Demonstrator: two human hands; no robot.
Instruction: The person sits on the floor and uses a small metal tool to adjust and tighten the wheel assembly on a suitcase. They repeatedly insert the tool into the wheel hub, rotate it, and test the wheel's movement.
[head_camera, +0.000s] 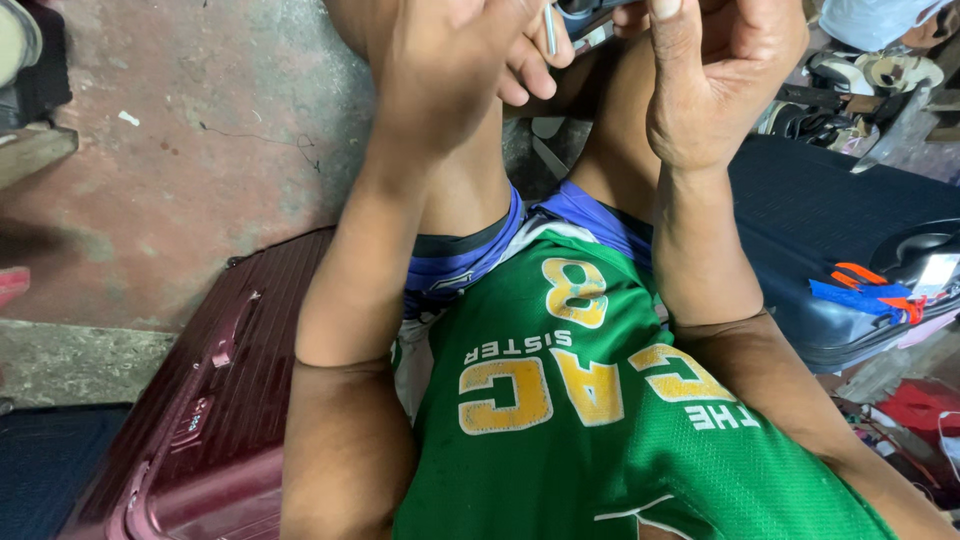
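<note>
Head view: left hand (450, 60) and right hand (715, 75) both clasping a small dark object (585, 12) above a maroon suitcase (215, 400).

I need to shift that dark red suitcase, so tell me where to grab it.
Judging by its pose, take the dark red suitcase by the side handle on its upward face, reaching down from above. It lies flat beside the left hand's arm, handle exposed and unobstructed.

Green jersey (600, 420) with yellow lettering, blue shorts (470, 262), bare arms
</note>
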